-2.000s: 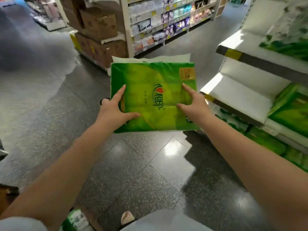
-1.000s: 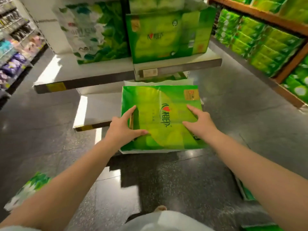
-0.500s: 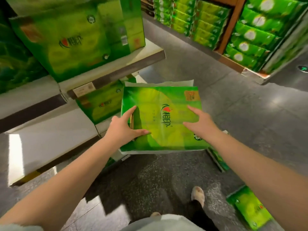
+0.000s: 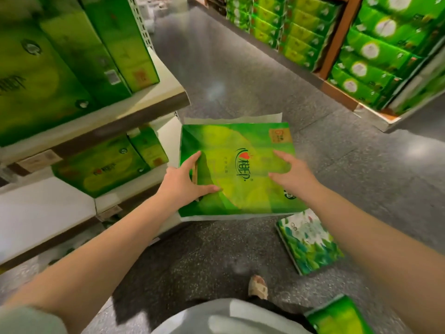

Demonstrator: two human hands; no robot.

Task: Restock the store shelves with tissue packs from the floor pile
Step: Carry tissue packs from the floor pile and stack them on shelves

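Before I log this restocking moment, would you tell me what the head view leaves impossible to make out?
- Fingers beneath the held tissue pack: the pack hides them; only the thumb and forefinger of the left hand and right hand show on top.
- Small print on the pack's orange label: too small.
- Shelf price tags: blurred.
- Green pack on the floor: cut off by the bottom edge.
- Floor pile: only scattered packs show.

Bright green tissue pack (image 4: 237,169) with red heart logo, leaf-patterned green-white pack (image 4: 309,244), speckled grey floor (image 4: 240,75), cream shelves (image 4: 168,85)
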